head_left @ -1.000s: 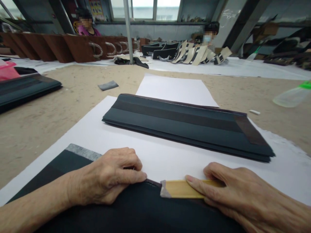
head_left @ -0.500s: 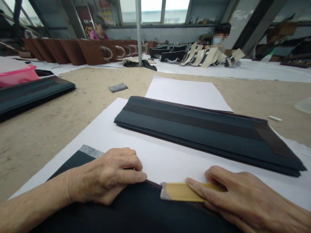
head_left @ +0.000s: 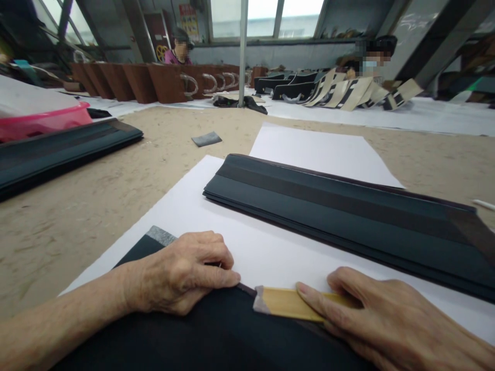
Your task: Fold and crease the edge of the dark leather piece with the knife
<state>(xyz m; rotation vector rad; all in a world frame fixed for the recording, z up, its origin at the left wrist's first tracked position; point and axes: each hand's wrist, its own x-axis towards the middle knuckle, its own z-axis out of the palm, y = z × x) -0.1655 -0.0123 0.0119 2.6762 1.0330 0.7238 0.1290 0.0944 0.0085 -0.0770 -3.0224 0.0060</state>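
Note:
A dark sheet of material [head_left: 216, 335] with a narrow brown edge strip lies across the bottom of the head view. My left hand [head_left: 189, 273] is closed on its far edge, thumb on top and fingers curled. A flat yellow strip tool, perhaps bamboo, [head_left: 286, 303] with a greyish covered tip rests along that edge. My right hand [head_left: 359, 309] grips the tool between thumb and fingers; its tip is a little right of my left thumb. Beyond both hands, a stack of dark folded pieces [head_left: 332, 206] sits on white paper [head_left: 185, 206].
Another dark stack [head_left: 69, 149] lies at left beside a pink basin [head_left: 50, 121]. A small grey scrap [head_left: 207, 139] and a white stick [head_left: 483, 205] are on the beige table [head_left: 162, 129]. Brown bags [head_left: 166, 82], a pole [head_left: 242, 56] and two people stand farther back.
The whole view has shifted, so the stacks and background appear farther right. Both hands keep their grips, and the tool's tip is slightly closer to my left thumb.

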